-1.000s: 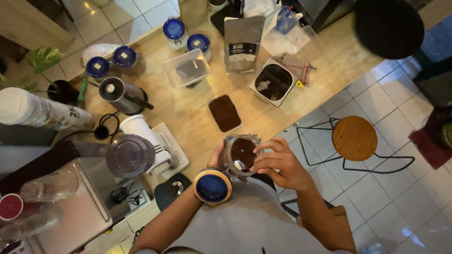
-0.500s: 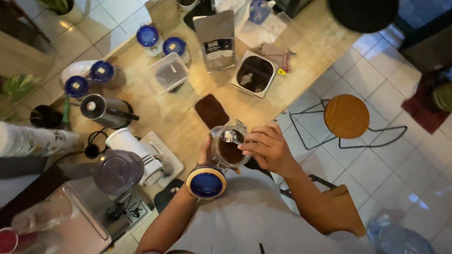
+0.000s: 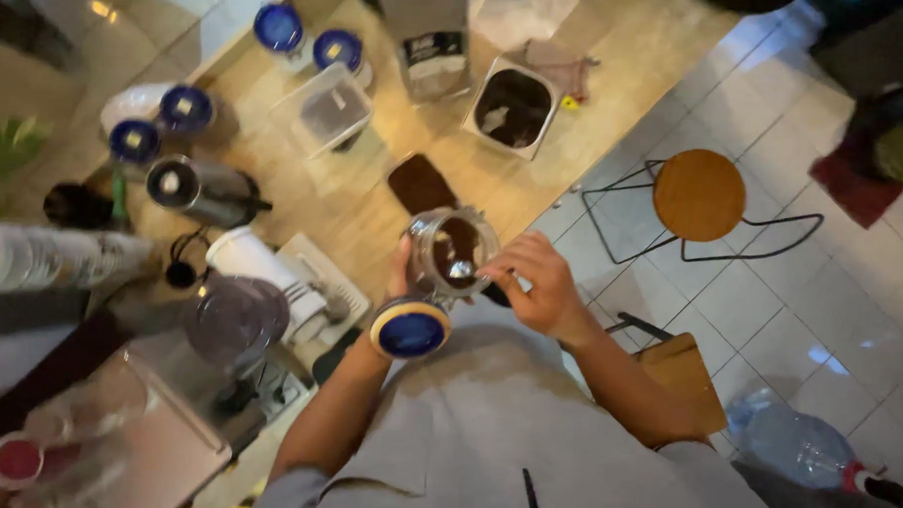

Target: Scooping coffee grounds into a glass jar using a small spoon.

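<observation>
The left hand [image 3: 403, 272] is grasping a glass jar [image 3: 450, 252] of dark grounds, just beside the dark brown mat [image 3: 420, 182] on the tabletop [image 3: 373, 196]. The right hand [image 3: 535, 284] pinches a small spoon [image 3: 459, 270] inside the jar, whose blue hinged lid [image 3: 410, 329] hangs open below it.

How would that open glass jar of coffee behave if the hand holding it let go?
The jar looks like clear glass, so it would probably break on the tiles. It is open and holds dark grounds, so tipping would likely spill them. The left hand grips its smooth, round side, so it might slip or roll.
</observation>
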